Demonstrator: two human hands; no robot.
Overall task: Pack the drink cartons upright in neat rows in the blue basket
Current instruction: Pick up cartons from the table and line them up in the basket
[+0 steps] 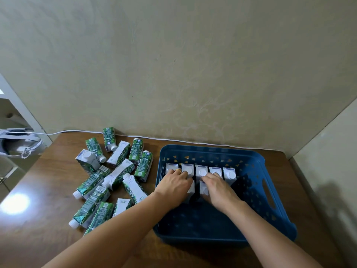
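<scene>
Both hands inside basket [257, 165]: left hand [174, 183] and right hand [217, 187] each curled on an upright second-row carton, behind the back row [201, 171]; loose cartons [116, 171] flat on worktop [48, 190], nearer the left.

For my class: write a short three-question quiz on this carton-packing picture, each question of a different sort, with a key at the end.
1. True or false: the cartons in the basket stand upright.
2. How many cartons make up the far row?
3. Where does the pile of loose cartons lie? A) in the basket B) on the table, to the basket's left C) on the floor

Key:
1. True.
2. Five.
3. B. The left hand and right hand are at the second row's two cartons.
</scene>
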